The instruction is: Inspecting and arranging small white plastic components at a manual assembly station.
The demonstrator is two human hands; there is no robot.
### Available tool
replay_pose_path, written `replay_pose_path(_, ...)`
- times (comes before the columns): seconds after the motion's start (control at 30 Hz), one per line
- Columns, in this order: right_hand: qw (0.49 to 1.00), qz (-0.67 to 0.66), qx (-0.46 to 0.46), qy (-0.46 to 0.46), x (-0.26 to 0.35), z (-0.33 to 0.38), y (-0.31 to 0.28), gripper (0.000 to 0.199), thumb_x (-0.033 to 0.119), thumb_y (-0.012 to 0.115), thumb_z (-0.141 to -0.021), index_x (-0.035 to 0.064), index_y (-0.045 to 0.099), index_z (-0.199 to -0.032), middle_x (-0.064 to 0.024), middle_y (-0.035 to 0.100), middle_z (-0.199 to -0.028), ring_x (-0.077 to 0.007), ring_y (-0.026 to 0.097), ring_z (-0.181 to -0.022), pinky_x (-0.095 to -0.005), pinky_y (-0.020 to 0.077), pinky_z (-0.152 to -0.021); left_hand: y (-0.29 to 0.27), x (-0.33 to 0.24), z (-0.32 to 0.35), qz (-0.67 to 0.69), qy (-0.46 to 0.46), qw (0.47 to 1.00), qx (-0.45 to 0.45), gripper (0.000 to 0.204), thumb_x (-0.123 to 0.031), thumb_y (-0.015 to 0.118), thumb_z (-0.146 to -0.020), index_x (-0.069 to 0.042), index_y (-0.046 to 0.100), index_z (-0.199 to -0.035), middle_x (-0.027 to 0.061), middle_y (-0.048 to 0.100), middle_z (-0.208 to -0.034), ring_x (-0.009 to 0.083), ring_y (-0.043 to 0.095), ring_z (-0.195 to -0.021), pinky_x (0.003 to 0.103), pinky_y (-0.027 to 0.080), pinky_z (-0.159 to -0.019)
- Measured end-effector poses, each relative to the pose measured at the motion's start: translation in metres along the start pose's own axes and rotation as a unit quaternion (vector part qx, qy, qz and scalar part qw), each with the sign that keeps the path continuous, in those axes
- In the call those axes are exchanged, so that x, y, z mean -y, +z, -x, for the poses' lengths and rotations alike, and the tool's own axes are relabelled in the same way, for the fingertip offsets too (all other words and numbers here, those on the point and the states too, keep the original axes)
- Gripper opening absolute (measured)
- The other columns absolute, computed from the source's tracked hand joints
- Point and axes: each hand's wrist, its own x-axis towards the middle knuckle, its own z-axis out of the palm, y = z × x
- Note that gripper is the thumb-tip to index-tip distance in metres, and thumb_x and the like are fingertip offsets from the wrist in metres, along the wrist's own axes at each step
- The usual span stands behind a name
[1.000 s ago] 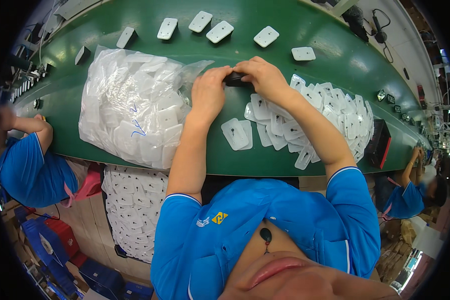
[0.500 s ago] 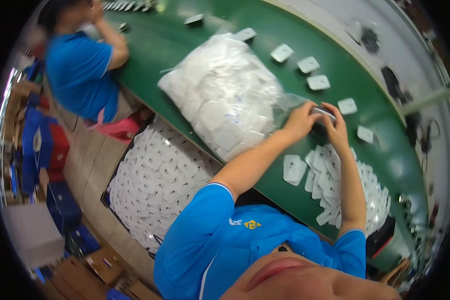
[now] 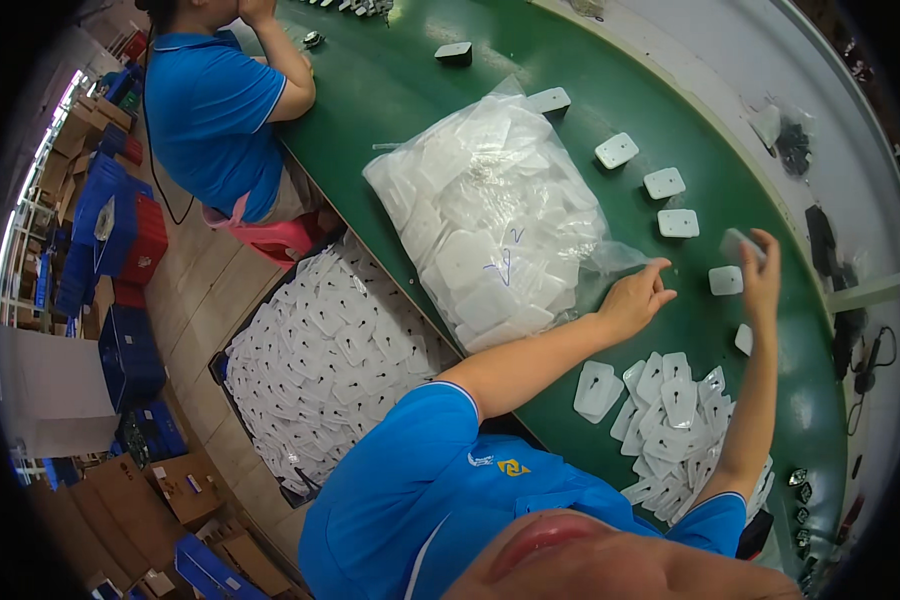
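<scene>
Green belt: right hand apparently grips a small white piece; left hand loose.

bag on belt left of hands | loose pieces near edge | crate, seemingly below

Bright, even indoor light in a strongly curved fisheye picture.

The light is soft and seems to come from above; shadows on the green belt are weak and short. The clear plastic bag shows small white glare on its folds. The right hand is a little blurred, and so is the small piece it holds. Straight edges bend near the rim, and the corners are fully black. The face at the bottom edge is out of focus.
</scene>
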Motion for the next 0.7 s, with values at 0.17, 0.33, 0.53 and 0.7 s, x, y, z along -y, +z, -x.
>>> replay_pose_path(0.17,0.987,0.091,0.041,0.127,-0.097,-0.043,-0.039,0.034,0.03,0.056,-0.089,-0.0005,0.053,-0.105,-0.0128,0.058,-0.098,-0.0218,0.055,-0.086,-0.0324,0.0447,-0.079,0.002,0.0,-0.003,-0.046,0.01,0.999,0.002,0.031,-0.016,0.059,-0.085,-0.006,0.047,-0.112,0.0014,0.056,-0.072,0.0174,0.051,-0.056,0.029,0.042,-0.057)
replay_pose_path(0.33,0.941,0.187,0.198,0.201,-0.171,-0.056,-0.049,0.037,0.032,0.058,-0.087,-0.0041,0.058,-0.097,-0.013,0.061,-0.088,-0.0211,0.056,-0.078,-0.0317,0.0464,-0.074,0.001,0.0,-0.004,-0.051,0.012,0.999,0.013,0.031,-0.015,0.058,-0.085,-0.006,0.047,-0.113,0.0011,0.056,-0.072,0.0178,0.051,-0.056,0.029,0.042,-0.057)
replay_pose_path(0.53,0.962,0.145,0.155,0.172,-0.204,-0.055,-0.044,0.039,0.032,0.059,-0.085,-0.0063,0.062,-0.092,-0.0121,0.062,-0.078,-0.0188,0.056,-0.07,-0.0303,0.0472,-0.068,0.001,0.001,-0.004,-0.04,-0.003,0.999,0.003,0.028,-0.014,0.058,-0.085,-0.006,0.05,-0.111,0.001,0.057,-0.071,0.0176,0.051,-0.055,0.029,0.042,-0.056)
replay_pose_path(0.7,0.939,0.323,0.018,0.115,-0.192,-0.056,-0.05,0.039,0.038,0.059,-0.086,0.0015,0.062,-0.099,-0.0104,0.064,-0.088,-0.0232,0.06,-0.078,-0.0309,0.047,-0.07,0.004,0.002,-0.004,-0.023,0.002,1.0,0.0,0.025,-0.013,0.057,-0.085,-0.006,0.052,-0.108,0.0011,0.057,-0.07,0.0174,0.051,-0.055,0.029,0.041,-0.056)
